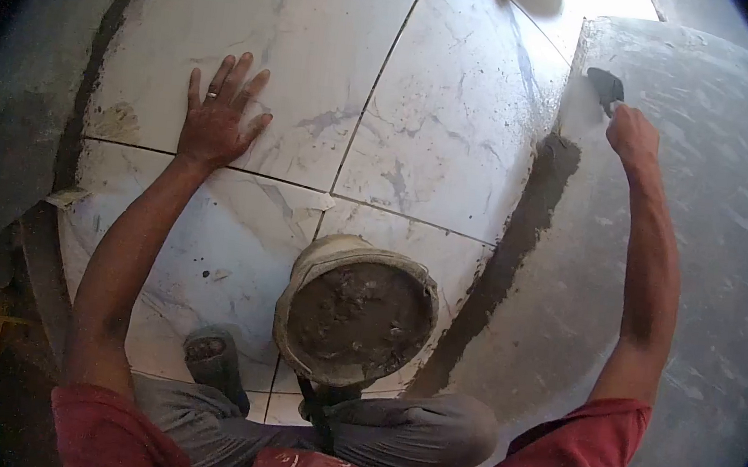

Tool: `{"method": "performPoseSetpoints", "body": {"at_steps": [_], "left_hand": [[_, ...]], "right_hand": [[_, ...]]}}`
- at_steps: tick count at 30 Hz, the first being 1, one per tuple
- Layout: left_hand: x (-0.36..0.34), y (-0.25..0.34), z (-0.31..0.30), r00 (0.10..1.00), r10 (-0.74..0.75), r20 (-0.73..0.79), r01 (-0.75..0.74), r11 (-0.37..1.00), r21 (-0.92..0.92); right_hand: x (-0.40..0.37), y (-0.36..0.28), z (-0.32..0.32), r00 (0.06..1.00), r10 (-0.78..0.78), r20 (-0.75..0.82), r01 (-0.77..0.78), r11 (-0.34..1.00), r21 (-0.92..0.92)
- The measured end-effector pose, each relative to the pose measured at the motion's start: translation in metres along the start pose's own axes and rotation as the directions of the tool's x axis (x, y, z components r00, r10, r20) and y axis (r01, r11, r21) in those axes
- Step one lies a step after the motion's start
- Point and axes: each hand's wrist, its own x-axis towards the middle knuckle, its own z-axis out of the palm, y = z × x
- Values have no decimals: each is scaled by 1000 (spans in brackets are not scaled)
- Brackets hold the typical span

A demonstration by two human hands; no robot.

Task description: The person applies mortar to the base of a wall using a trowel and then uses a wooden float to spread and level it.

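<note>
Marbled floor tiles point(438, 140) meet a grey cement surface point(712, 223) along a dark mortar strip point(533, 196), and a bucket point(283, 301) of wet mortar point(361, 314) stands on them just before the person's legs point(412, 438). The left hand point(212, 130) lies palm down on a tile, fingers spread wide, while the right hand point(635, 138) closes its fingers around a small trowel point(606, 85) near the strip's upper end. Good control probably calls for bracing on that palm and keeping the blade at a low, even angle.
</note>
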Motion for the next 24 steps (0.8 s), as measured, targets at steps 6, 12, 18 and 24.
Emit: {"method": "performPoseSetpoints", "body": {"at_steps": [6, 12, 18, 24], "left_hand": [[0, 2, 2, 999, -16, 33, 15, 1000, 14], [2, 2, 0, 999, -8, 39, 8, 1000, 1], [1, 4, 0, 1000, -9, 23, 9, 1000, -17], [0, 2, -5, 996, -36, 77, 41, 997, -60]], "right_hand": [[6, 1, -23, 995, -54, 81, 54, 999, 2], [-4, -8, -39, 981, -21, 191, 32, 998, -59], [-42, 7, 9, 988, -93, 121, 95, 995, -8], [-166, 12, 59, 910, 253, -328, -32, 833, 553]]}}
